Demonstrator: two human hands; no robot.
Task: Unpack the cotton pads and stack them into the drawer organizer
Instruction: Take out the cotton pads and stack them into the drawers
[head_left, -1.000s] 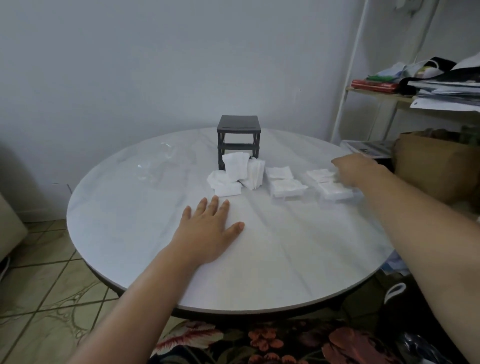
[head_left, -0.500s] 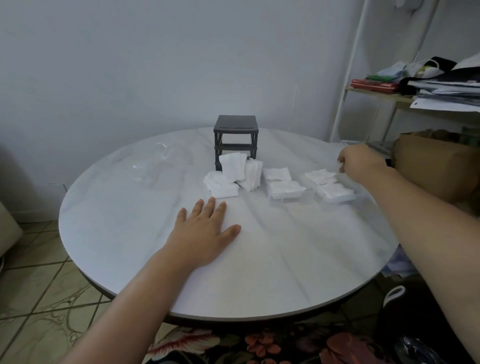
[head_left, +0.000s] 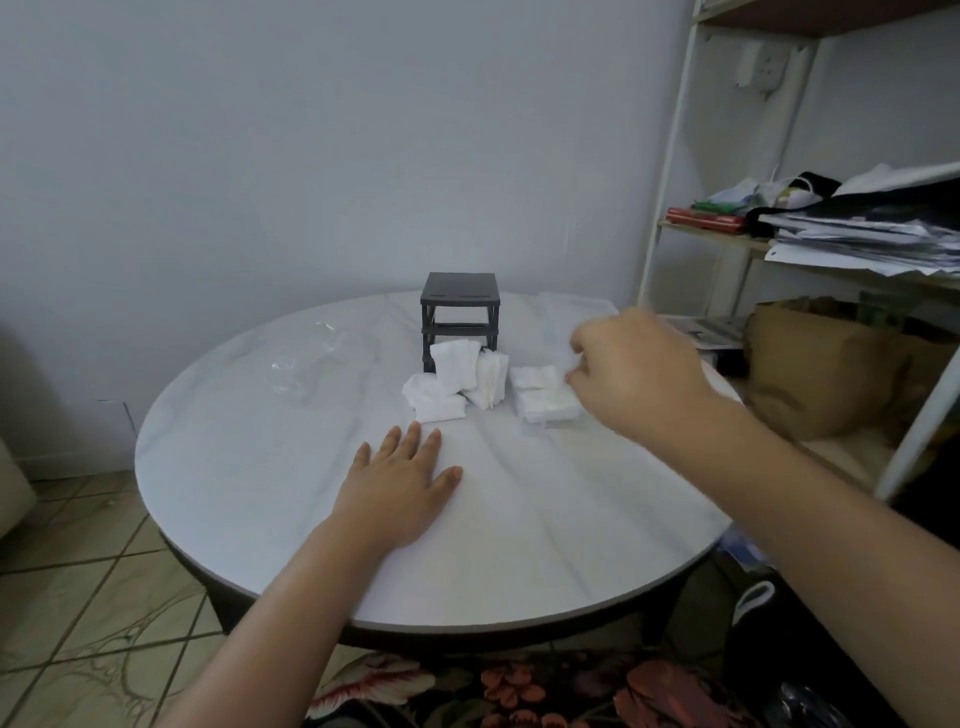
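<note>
A small black drawer organizer (head_left: 460, 312) stands at the back of the round white table (head_left: 260, 467). Loose white cotton pads (head_left: 457, 379) are heaped against its front. To their right lies a neater stack of pads (head_left: 545, 402). My right hand (head_left: 634, 376) hovers just right of that stack with its fingers curled, pinching a faint clear plastic wrapper (head_left: 576, 312) that rises above the hand. What the wrapper holds is hidden by the hand. On the table in front of the pads, my left hand (head_left: 402, 483) lies flat, holding nothing.
Crumpled clear plastic (head_left: 311, 358) lies on the table's left part. A white metal shelf (head_left: 670, 156) with papers and clothes stands to the right. A brown paper bag (head_left: 821, 364) sits close to the table's right edge. The floor below is tiled.
My right hand has lifted from the far-right pads and moved left, above the middle stack, taking the clear wrapper with it. The left hand has stayed flat in place.
</note>
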